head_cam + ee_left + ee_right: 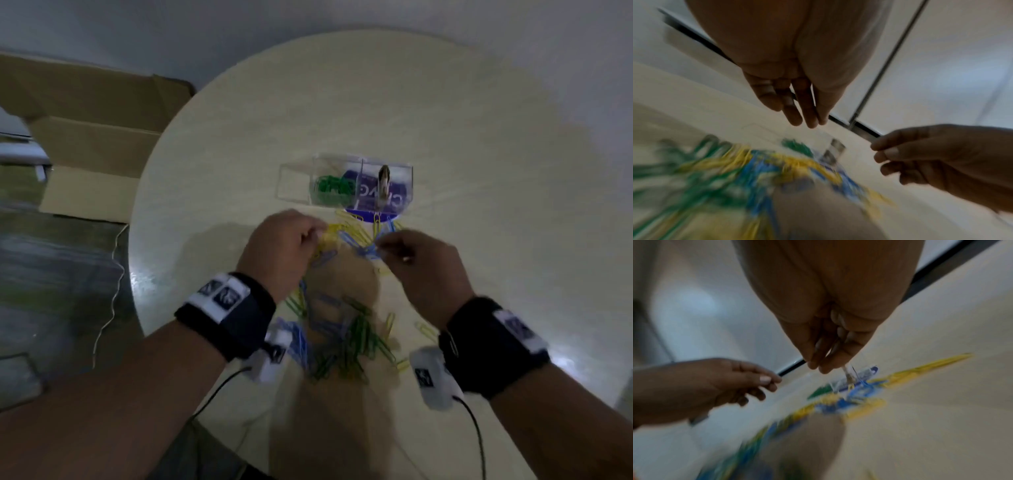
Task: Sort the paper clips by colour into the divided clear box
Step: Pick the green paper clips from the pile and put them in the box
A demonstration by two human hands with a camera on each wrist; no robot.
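Head view alone shows you the clear box on the worktop, green clips in one compartment, its purple label unreadable. Your left hand hangs loosely curled, empty; your right hand pinches something unclear over the loose clips.

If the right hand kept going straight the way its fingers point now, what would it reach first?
Most likely the blue paper clips just past the right hand; its fingertips point left and slightly away. Beyond them lie yellow paper clips and the left hand. Height above the table is unclear.
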